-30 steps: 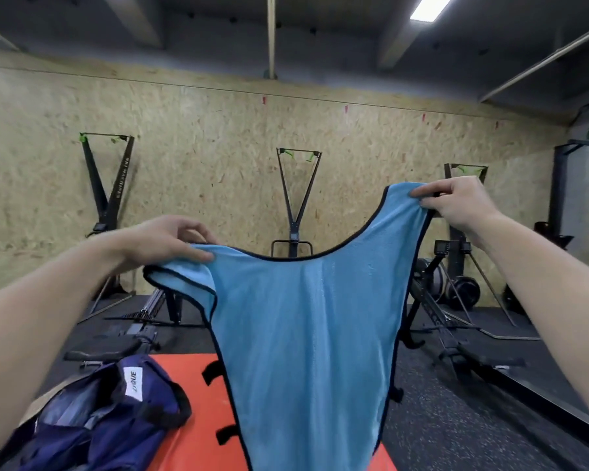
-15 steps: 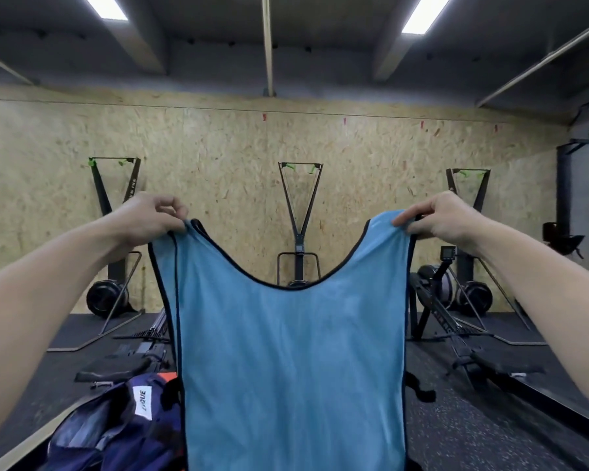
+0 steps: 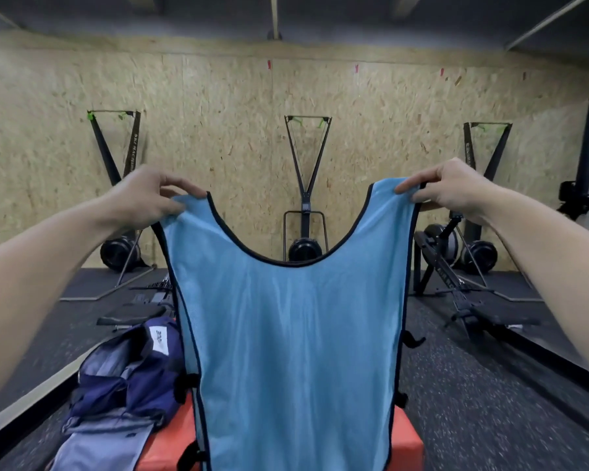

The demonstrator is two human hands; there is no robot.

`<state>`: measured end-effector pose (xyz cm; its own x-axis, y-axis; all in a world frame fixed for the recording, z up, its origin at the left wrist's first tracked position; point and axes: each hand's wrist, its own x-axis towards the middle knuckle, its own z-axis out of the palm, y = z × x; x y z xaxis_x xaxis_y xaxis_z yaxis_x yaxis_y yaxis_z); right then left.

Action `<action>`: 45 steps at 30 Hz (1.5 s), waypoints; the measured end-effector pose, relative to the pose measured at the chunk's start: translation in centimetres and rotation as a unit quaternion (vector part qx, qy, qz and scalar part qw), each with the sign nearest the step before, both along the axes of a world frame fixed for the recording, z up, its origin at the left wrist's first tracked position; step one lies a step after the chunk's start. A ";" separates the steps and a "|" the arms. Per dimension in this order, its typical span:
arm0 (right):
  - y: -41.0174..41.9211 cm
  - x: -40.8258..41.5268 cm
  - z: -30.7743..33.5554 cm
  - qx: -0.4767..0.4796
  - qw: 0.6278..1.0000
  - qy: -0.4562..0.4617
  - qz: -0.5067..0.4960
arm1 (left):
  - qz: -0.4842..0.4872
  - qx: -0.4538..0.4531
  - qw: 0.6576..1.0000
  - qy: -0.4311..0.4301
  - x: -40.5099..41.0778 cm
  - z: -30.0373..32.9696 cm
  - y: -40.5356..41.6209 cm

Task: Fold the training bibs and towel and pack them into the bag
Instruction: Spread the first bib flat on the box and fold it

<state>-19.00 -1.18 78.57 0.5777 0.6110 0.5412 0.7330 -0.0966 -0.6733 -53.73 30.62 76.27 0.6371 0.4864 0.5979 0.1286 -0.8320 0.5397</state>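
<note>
- Head view: a navy bag [image 3: 123, 379] lies open on the left end of an orange bench [image 3: 407, 443].
- A light blue bib [image 3: 293, 351] hangs spread above the bench.
- Left hand [image 3: 143, 198] pinches its left shoulder strap, right hand [image 3: 453, 188] its right strap.
- Ski machines [image 3: 306, 185] stand against the chipboard wall [image 3: 218, 130].

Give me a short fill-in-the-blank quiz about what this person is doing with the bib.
1. The bib is light ____ with dark trim.
2. The left hand and right hand each pinch one ____ strap.
3. The navy bag lies on the person's ____ side.

Missing words: blue; shoulder; left
</note>
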 end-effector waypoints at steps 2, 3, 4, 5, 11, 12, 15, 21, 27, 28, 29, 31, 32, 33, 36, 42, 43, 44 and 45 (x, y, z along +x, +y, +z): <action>0.7 0.5 -1.5 -0.016 1.000 0.006 -0.003 | 0.017 0.018 1.000 0.016 0.5 -1.6 0.6; 1.2 0.8 -2.2 -0.022 1.000 0.011 -0.004 | 0.029 0.027 0.999 0.021 0.9 -2.3 1.1; 1.6 1.2 -3.0 -0.030 0.999 0.012 -0.007 | 0.041 0.036 0.998 0.025 1.4 -3.0 1.7; 2.1 1.5 -3.7 -0.039 0.999 0.012 -0.009 | 0.050 0.046 0.997 0.028 1.9 -3.7 2.3; 7.5 6.0 -8.4 -0.080 0.996 0.017 -0.032 | 0.070 0.080 0.993 0.049 7.0 -8.1 8.0; 8.4 6.7 -9.1 -0.082 0.996 0.018 -0.042 | 0.070 0.090 0.992 0.047 7.9 -8.8 8.9; 12.3 9.3 -12.3 -0.100 0.992 0.019 -0.073 | 0.059 0.086 0.993 0.062 11.4 -11.8 13.0; 23.5 16.7 -22.4 -0.148 0.982 0.012 -0.118 | 0.057 0.039 0.991 0.116 20.2 -22.2 23.2; 34.0 24.1 -34.1 -0.223 0.967 0.019 -0.121 | 0.075 0.019 0.975 0.209 28.6 -33.7 32.5; 35.8 25.4 -35.1 -0.224 0.966 0.020 -0.125 | 0.071 0.029 0.973 0.218 30.2 -34.7 34.2; 37.6 26.6 -35.5 -0.219 0.967 0.024 -0.131 | 0.069 0.038 0.971 0.228 31.8 -35.1 35.8; 41.2 29.0 -35.1 -0.194 0.971 0.037 -0.134 | 0.068 0.048 0.967 0.242 35.1 -34.7 39.3; 42.7 29.9 -34.7 -0.183 0.974 0.040 -0.130 | 0.060 0.056 0.963 0.256 36.4 -34.4 40.8; 44.0 30.6 -34.6 -0.182 0.975 0.034 -0.123 | 0.053 0.068 0.957 0.276 37.6 -34.3 41.7; 45.5 30.8 -37.9 -0.193 0.978 -0.019 -0.078 | 0.080 0.108 0.928 0.348 38.7 -37.1 41.6; 42.1 28.0 -53.9 -0.362 0.929 -0.035 -0.064 | 0.103 -0.030 0.894 0.435 34.5 -50.9 36.0; 41.8 28.1 -55.5 -0.399 0.912 -0.035 -0.090 | 0.102 -0.019 0.892 0.440 34.0 -52.3 35.9; 41.6 28.2 -56.2 -0.421 0.901 -0.028 -0.105 | 0.097 0.003 0.893 0.440 33.8 -53.1 36.2; 41.7 28.7 -56.8 -0.430 0.896 -0.025 -0.108 | 0.095 0.019 0.893 0.439 33.9 -53.5 36.8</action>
